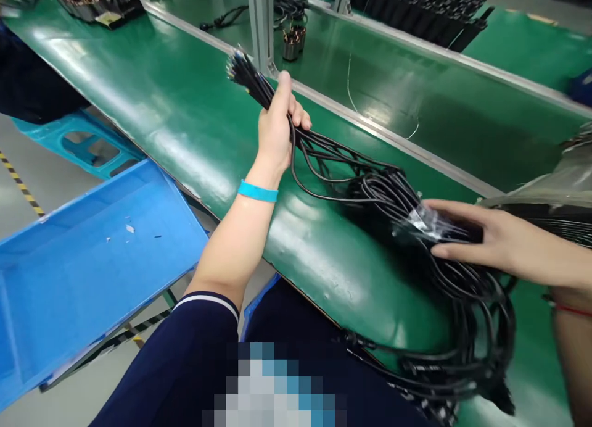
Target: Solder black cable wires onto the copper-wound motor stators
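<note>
My left hand (pixel 277 128) is closed round a bunch of black cables (pixel 252 81), lifting their plug ends above the green work surface (pixel 185 106). The cables run down to a tangled black coil (pixel 444 291) lying on the green surface. My right hand (pixel 481 239) rests on that coil with fingers stretched out, touching a clear plastic wrap (pixel 423 220) around the bundle. A light blue band sits on my left wrist.
An empty blue plastic tray (pixel 83 260) stands at the lower left, with a teal stool (pixel 78 143) behind it. A metal post (pixel 261 23) rises beyond my left hand, small copper-wound parts (pixel 293 41) next to it. Black trays sit at far left and far right.
</note>
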Demonstrator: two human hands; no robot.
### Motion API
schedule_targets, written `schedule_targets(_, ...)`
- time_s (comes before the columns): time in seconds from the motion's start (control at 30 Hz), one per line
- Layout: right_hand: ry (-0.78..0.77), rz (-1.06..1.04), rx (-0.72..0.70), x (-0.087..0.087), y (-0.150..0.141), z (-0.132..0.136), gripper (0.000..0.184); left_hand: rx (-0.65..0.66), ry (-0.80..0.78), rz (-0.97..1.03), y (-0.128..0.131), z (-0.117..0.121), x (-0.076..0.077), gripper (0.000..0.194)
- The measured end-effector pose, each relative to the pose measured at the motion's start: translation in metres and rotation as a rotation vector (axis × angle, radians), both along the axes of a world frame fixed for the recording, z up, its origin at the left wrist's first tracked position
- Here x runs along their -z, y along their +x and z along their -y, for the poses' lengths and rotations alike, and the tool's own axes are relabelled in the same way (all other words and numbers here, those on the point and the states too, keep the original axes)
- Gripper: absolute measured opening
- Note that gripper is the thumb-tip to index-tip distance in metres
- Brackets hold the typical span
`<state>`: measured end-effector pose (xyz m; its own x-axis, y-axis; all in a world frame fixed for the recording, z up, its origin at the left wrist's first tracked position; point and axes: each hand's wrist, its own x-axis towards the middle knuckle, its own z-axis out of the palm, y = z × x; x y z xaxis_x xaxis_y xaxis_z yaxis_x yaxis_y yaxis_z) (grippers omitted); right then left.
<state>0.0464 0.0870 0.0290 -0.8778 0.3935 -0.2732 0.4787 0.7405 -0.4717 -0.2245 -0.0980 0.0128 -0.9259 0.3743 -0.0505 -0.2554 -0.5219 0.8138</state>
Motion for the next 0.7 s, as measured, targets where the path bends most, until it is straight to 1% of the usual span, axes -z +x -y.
schedule_targets(0.07,-0.214,0.114,-0.089,0.001,0.008,0.001,0.080,0.029,-0.023,0.045,-0.010,-0.001,0.006,0.052)
schedule_targets(0.1,-0.290,0.145,-0.117,0.001,0.011,0.004,0.080,0.035,-0.038,0.086,-0.015,-0.003,0.011,0.052)
schedule_targets(0.13,-0.317,0.138,-0.130,0.001,0.013,0.007,0.078,0.032,-0.053,0.135,-0.019,-0.005,0.018,0.051)
schedule_targets(0.17,-0.308,0.102,-0.132,0.001,0.015,0.010,0.074,0.019,-0.068,0.182,-0.023,-0.008,0.026,0.051)
schedule_targets(0.23,-0.189,-0.044,-0.104,-0.003,0.019,0.018,0.062,-0.007,-0.091,0.239,-0.027,-0.014,0.041,0.049)
schedule_targets(0.3,0.030,-0.222,-0.067,-0.008,0.026,0.031,0.046,-0.026,-0.109,0.238,-0.029,-0.017,0.050,0.047)
schedule_targets(0.33,0.152,-0.287,-0.087,-0.011,0.029,0.040,0.037,-0.036,-0.119,0.227,-0.029,-0.018,0.052,0.047)
schedule_targets(0.4,0.343,-0.378,-0.202,-0.015,0.034,0.059,0.023,-0.054,-0.140,0.203,-0.029,-0.017,0.054,0.046)
schedule_targets(0.47,0.465,-0.456,-0.342,-0.017,0.033,0.077,0.016,-0.068,-0.160,0.176,-0.030,-0.016,0.053,0.046)
schedule_targets(0.5,0.519,-0.467,-0.400,-0.017,0.030,0.084,0.017,-0.073,-0.170,0.160,-0.030,-0.015,0.052,0.046)
schedule_targets(0.57,0.659,-0.470,-0.490,-0.016,0.021,0.094,0.025,-0.081,-0.200,0.134,-0.028,-0.013,0.050,0.046)
schedule_targets(0.63,0.770,-0.454,-0.531,-0.012,0.012,0.097,0.028,-0.083,-0.247,0.141,-0.022,-0.009,0.044,0.047)
schedule_targets(0.67,0.782,-0.458,-0.535,-0.009,0.009,0.096,0.028,-0.077,-0.275,0.158,-0.018,-0.007,0.040,0.048)
schedule_targets(0.7,0.750,-0.486,-0.533,-0.003,0.006,0.094,0.029,-0.070,-0.294,0.203,-0.014,-0.006,0.036,0.049)
